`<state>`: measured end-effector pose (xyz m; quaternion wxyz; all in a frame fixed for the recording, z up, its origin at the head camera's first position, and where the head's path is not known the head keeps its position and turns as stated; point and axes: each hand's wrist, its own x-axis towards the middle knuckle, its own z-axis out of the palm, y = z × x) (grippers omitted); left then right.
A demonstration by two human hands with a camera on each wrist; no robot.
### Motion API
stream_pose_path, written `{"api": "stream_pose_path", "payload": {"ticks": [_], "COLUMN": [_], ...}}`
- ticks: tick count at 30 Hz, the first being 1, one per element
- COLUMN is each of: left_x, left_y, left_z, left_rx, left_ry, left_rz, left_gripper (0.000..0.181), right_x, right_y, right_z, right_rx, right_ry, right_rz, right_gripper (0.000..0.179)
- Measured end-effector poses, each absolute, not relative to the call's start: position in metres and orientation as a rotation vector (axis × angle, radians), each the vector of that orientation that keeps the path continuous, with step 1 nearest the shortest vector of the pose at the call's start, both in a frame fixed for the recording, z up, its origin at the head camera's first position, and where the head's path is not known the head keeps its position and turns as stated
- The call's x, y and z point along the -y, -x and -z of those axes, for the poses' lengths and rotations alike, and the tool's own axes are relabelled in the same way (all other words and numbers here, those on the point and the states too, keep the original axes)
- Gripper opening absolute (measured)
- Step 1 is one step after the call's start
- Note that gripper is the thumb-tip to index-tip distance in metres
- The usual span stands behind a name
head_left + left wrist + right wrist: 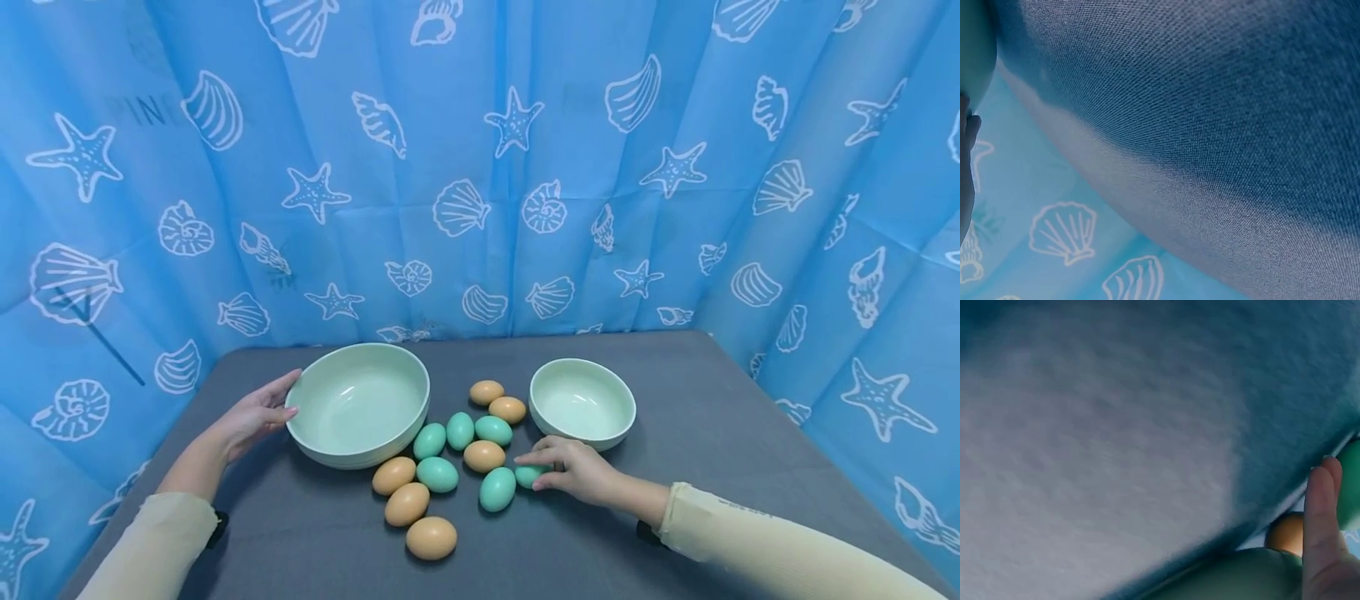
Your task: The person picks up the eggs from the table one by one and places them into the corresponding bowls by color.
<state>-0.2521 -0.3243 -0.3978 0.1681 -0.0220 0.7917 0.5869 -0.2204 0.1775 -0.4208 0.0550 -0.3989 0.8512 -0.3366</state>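
At the left, my left hand [258, 417] touches the side of a large pale green bowl [358, 400], its fingers extended along the outside and the thumb by the rim. The left wrist view catches only part of that bowl [974, 53] and some fingers [967, 156] at its edge. In front of a smaller pale green bowl [582, 402], my right hand [577, 471] pinches a green egg [527, 475] between thumb and fingers, partly hiding it. Brown eggs [432, 538] and green eggs [497, 489] lie loose between the bowls.
A dark grey cloth [315, 542] covers the table. Behind and around it hangs a blue curtain [465, 275] printed with white shells and starfish. Another brown egg [508, 409] lies close beside the smaller bowl.
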Motion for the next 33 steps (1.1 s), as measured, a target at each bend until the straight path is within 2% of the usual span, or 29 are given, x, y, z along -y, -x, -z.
{"api": "stream_pose_path", "payload": {"ticks": [13,33], "left_x": [0.325,0.325], "left_y": [0.254,0.252], "left_z": [0.398,0.4], "left_rx": [-2.248,-2.252], "left_ry": [0.059,0.079], "left_rz": [-1.66,-1.688], "left_gripper": [0.086,0.084], "right_x": [-0.166,-0.132], "right_y": [0.226,0.248], "right_z": [0.399,0.373], "right_rx": [-2.513,-2.445], "right_ry": [1.078,0.964], "right_rz": [1.197,1.394], "right_gripper": [0.039,0.038]}}
